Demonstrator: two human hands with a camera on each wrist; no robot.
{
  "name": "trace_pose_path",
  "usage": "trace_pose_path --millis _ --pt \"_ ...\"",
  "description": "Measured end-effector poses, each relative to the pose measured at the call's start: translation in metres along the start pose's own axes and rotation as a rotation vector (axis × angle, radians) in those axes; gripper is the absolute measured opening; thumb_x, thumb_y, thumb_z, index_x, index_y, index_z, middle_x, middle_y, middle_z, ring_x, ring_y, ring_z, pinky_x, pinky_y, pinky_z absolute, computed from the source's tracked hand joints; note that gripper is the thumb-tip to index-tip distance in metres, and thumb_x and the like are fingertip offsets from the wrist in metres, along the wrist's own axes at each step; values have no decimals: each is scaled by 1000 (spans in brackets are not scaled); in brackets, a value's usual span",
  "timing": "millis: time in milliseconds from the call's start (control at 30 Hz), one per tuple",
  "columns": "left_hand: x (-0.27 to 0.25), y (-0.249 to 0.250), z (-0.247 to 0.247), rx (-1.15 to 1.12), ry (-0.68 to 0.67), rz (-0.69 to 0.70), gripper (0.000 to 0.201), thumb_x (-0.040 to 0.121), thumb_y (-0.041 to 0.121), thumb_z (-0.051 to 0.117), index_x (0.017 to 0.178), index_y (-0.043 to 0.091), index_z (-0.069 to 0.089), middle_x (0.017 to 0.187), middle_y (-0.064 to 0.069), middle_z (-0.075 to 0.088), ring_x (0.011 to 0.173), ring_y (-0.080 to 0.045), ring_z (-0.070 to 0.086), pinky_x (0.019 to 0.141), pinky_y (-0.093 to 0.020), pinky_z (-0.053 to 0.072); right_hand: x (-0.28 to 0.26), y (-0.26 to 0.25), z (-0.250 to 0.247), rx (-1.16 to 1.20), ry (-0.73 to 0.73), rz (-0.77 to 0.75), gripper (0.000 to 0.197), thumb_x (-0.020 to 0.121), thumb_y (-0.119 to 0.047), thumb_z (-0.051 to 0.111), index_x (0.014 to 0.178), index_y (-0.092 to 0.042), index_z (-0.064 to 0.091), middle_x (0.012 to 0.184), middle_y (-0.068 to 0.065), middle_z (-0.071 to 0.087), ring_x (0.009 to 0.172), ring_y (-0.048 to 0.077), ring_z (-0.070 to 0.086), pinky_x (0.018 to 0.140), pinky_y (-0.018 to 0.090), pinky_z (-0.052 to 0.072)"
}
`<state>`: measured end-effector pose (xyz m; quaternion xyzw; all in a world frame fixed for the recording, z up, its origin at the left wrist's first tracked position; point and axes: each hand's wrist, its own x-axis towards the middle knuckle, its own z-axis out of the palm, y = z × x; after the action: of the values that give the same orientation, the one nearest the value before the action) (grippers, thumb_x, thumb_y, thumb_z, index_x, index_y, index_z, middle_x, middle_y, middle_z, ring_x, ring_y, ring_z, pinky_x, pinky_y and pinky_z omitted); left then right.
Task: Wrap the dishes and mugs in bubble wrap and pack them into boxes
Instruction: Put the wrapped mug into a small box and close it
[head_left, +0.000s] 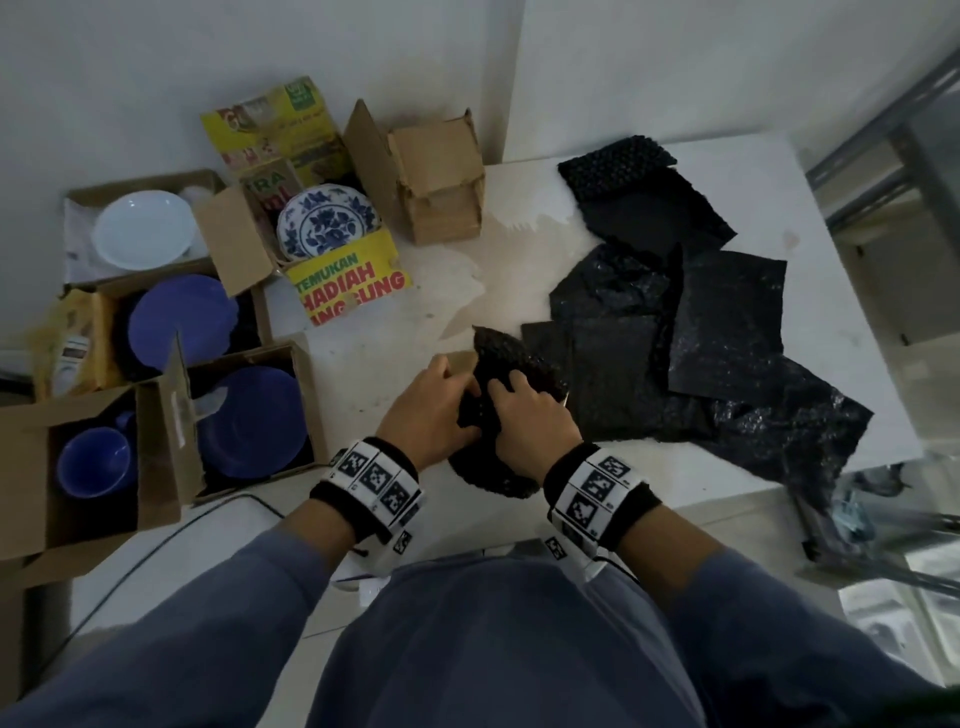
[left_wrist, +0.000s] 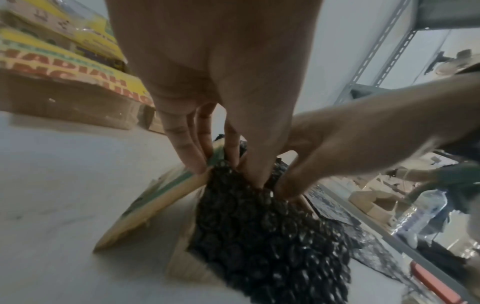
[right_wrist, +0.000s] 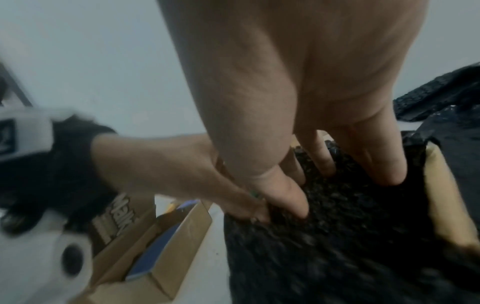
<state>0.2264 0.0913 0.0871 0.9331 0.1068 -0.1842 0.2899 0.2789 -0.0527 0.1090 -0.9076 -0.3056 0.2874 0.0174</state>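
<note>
A bundle wrapped in black bubble wrap (head_left: 511, 358) sits in a small cardboard box (head_left: 460, 358) near the table's front edge, and what is inside it is hidden. My left hand (head_left: 457, 402) grips the bundle's left side beside the box flap (left_wrist: 161, 197), pinching the wrap (left_wrist: 259, 236) between thumb and fingers. My right hand (head_left: 511, 402) grips the top of the bundle (right_wrist: 337, 236), fingertips and thumb dug into the wrap. Another flap (right_wrist: 446, 197) stands at its right.
Open boxes at the left hold a blue mug (head_left: 96, 460), blue plates (head_left: 254, 415) (head_left: 179, 317) and a white plate (head_left: 145, 228). A patterned plate (head_left: 327, 221) lies in a yellow box. A brown box (head_left: 436, 176) stands behind. Black wrap sheets (head_left: 701, 322) cover the right.
</note>
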Motion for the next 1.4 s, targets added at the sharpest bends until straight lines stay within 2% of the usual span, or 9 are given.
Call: trace_pose_path --millis 100,200,333,500,667,833,1033,1267,1400 --pt "-14 -9 15 -151 18 38 61 73 36 79 123 25 47 120 2 45 102 -22 56 83 -40 54 -1 -5 2 19 14 25 44 89 -23 58 130 -19 43 124 11 44 98 40 59 93 58 45" --pt "-18 -13 13 -209 15 49 46 81 25 74 121 25 51 121 4 43 101 -20 57 85 -39 54 -5 -14 7 -45 36 65 47 91 -25 59 134 -21 41 131 13 38 99 37 58 90 54 46" --pt "-13 -10 -3 -127 -44 31 22 86 25 66 107 27 59 105 8 41 87 -19 56 77 -40 52 -1 -20 19 -73 48 132 56 93 -29 60 142 -26 32 140 15 28 110 40 48 87 55 48" --pt "-12 -3 -6 -3 58 65 33 82 28 71 110 31 53 112 9 45 96 -13 51 69 -29 45 1 -12 29 -164 70 110 57 94 -40 49 146 -26 31 144 10 26 125 37 35 100 57 37" --pt "-9 5 4 74 88 209 54 78 18 70 126 27 48 118 4 49 106 -18 49 77 -35 51 0 -7 25 -139 94 59 60 86 -35 59 142 -19 43 134 11 43 112 32 49 86 44 43" --pt "-8 11 4 235 169 318 51 75 25 66 123 25 49 116 4 58 106 -21 54 89 -38 42 -12 3 11 49 156 65 42 86 -21 61 127 -11 56 115 10 53 104 30 55 80 40 50" --pt "5 27 13 471 3 327 65 77 27 70 134 17 39 128 1 52 119 -20 52 101 -37 34 -20 9 14 -72 134 198 57 85 -37 61 135 -14 45 127 9 55 117 31 50 93 41 39" --pt "8 33 19 559 -67 215 76 83 30 68 146 15 27 137 -3 45 126 -27 48 115 -54 18 -13 9 23 -136 122 233 67 82 -41 60 140 -14 41 128 8 55 117 32 46 91 44 34" --pt "17 33 23 453 -171 134 68 82 24 68 140 16 33 132 -4 41 122 -26 49 107 -63 31 -7 8 20 -117 95 236 64 83 -40 58 140 -15 41 135 9 46 120 32 48 93 43 36"
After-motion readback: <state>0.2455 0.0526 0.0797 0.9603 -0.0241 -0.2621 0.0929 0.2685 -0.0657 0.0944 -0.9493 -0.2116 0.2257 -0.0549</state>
